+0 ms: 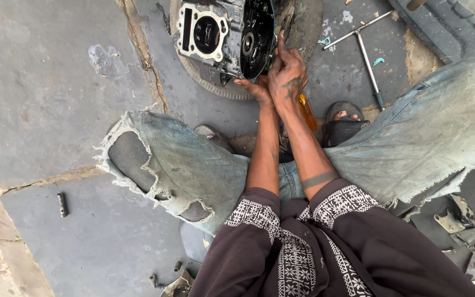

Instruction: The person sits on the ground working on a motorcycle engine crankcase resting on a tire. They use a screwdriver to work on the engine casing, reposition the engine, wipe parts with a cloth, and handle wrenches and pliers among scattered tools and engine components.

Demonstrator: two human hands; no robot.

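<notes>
1. Head view, looking straight down at my lap: dark sleeves (325,242) with white patterned cuffs closest to me, then my ripped, faded jeans (193,170), knees spread wide.
2. Off to the sides on the concrete floor (45,82) there's a small dark cylinder bit (61,204) to my left and a pile of grey metal parts (468,231) to my right.
3. Both forearms run out between my knees. My sandalled foot (343,122) is just right of them.
4. My right hand (287,74) is greasy, fingers curled shut round an orange-handled screwdriver (307,110); the handle sticks out below my palm, and the shaft goes up toward the engine's open side.
5. My left hand (257,88) is tucked under the right one, touching the bottom edge of the engine. Can't tell if those fingers are gripping anything, they're mostly hidden.
6. The engine block (226,36) sits right beyond my hands, resting on a tyre (303,27), cylinder opening facing up-left.
7. Farther right, a T-handle wrench (366,52) lies on the floor, well apart from the engine.
</notes>
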